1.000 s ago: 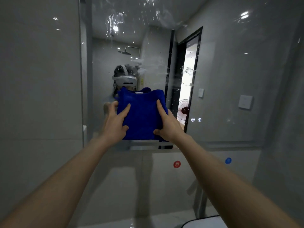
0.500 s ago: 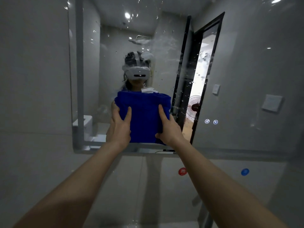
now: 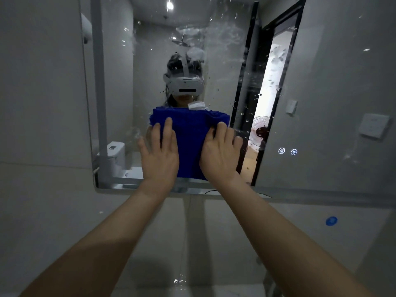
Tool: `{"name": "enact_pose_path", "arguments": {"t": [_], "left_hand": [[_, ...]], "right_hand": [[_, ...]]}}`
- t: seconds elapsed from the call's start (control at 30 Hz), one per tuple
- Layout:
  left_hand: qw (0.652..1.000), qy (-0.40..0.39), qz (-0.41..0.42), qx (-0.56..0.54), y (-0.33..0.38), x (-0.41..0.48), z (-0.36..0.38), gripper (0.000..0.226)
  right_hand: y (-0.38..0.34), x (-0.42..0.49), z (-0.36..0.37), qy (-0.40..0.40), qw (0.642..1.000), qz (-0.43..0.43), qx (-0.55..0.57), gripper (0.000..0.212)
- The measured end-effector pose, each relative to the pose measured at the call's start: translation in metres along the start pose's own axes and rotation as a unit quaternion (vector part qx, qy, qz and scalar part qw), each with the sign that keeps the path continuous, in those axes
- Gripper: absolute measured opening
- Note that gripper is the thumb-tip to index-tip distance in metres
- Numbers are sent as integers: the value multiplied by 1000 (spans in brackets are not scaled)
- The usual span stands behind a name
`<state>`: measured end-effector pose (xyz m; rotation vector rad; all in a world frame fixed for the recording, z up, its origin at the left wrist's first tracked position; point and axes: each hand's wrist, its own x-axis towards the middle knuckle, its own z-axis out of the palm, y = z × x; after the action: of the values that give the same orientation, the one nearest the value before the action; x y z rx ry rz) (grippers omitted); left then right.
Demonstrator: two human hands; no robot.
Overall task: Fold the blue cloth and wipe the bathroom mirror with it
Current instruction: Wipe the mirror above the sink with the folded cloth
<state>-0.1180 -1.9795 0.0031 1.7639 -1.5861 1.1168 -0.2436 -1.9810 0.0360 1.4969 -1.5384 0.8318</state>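
Head view, cloth: the blue cloth is folded into a thick pad and lies flat against the lower part of the mirror, its bottom edge just above the mirror's lower rim; a small white tag sticks up at its top edge.
Head view, left hand: the left hand is spread flat with fingers pointing up, pressing the left side of the cloth to the glass (not gripping it, only pressing); its outer fingers lie off the cloth, on or at the mirror.
Head view, right hand: the right hand covers the right side of the cloth, its fingertips curled over bunched fabric near the top right corner, palm pressed flat.
Head view, arms: both forearms are bare and reach up from the bottom of the frame.
Head view, mirror surface: water drops and streaks spatter the glass above and to the right of the cloth; two small lit icons glow on it, right of the hands.
Head view, reflection: a person wearing a white headset, a toilet, a dark-framed doorway and a fan.
Head view, wall below: grey tiles with a round blue sticker at the right.
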Motion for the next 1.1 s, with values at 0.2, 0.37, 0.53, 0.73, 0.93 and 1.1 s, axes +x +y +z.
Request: {"name": "enact_pose_path", "arguments": {"t": [0.2,0.37,0.53,0.73,0.93,1.1], "left_hand": [[995,-16,63,79,12,8,-9,42],[999,-37,34,7,15,6,-11,75],[998,-30,40,-48,13,2,0,80],[991,-56,-25,-116,18,-10,25,72],[954,-23,-226,-194,12,-50,64,67],[925,-7,-294,-241,4,-42,71,79]], "right_hand": [[-4,-9,12,-28,1000,5,-13,53],[-16,-19,7,-33,998,-21,-48,66],[-16,-29,30,2,995,-47,92,62],[-19,-27,55,50,988,-113,96,59],[-46,-19,59,93,933,-332,106,54],[-61,6,55,111,898,-410,115,55]]}}
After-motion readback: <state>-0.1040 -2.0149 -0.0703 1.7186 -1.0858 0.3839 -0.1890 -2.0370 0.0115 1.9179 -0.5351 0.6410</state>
